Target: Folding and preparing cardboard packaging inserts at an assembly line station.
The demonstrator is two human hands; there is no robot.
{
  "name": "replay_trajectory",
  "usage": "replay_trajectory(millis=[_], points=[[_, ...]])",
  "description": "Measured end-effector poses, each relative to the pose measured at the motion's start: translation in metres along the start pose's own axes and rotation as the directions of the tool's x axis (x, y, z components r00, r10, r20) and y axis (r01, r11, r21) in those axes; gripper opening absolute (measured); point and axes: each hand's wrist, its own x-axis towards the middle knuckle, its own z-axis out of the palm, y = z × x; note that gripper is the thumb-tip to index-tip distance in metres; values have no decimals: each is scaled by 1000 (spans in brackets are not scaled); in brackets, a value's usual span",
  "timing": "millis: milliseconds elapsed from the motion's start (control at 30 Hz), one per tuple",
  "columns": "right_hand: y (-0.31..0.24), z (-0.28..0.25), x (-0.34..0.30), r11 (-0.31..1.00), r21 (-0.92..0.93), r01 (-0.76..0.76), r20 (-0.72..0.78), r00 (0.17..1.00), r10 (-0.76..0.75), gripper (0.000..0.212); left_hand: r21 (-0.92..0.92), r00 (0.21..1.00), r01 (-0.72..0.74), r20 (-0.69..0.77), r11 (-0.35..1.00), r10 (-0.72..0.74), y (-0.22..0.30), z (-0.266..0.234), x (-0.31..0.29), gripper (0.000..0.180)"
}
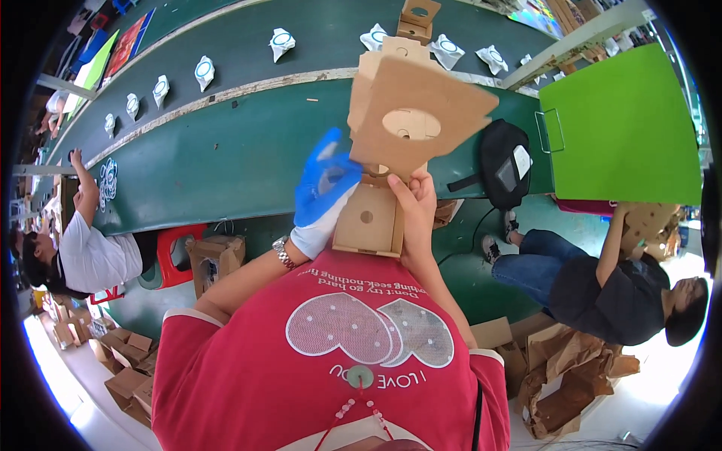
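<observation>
A small brown cardboard box [366, 219] stands close to my chest, its tray part facing me with a small round hole in it. Its tall lid flap [459, 98], with a large oval cut-out, is raised and leans away toward the bench. My right hand [418, 207] is bare and grips the box's right side, thumb on the inner edge. Along the left side, my left hand [326, 184] wears a blue and white glove; its fingers are stretched upward beside the box, slightly blurred. Another cardboard piece [365, 86] shows partly behind the flap.
A green bench [226, 161] runs across in front. Behind it, a dark conveyor [244, 56] carries several white bagged items [281, 43] and an open carton [417, 21]. A black bag [504, 165] and green board [620, 124] lie right. People sit left and stand right.
</observation>
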Motion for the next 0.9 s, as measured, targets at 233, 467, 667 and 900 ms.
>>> replay_trajectory(millis=[233, 467, 667, 900], points=[[3, -20, -15, 970, -188, 153, 90, 986, -138, 23, -68, 976, 183, 130, 981, -173, -8, -16, 2, 71], [-30, -65, -23, 915, -297, 275, 558, 827, -67, 71, 134, 613, 568, 589, 812, -527, 53, -29, 26, 81], [-54, -52, 0, 780, -625, -41, 358, 872, 333, 35, 749, 450, -134, 629, 648, -634, 70, 1, 70, 54], [-47, -44, 25, 450, -882, 140, 341, 848, 405, 46, 847, 573, -382, 531, 370, -624, 46, 25, 75, 52]])
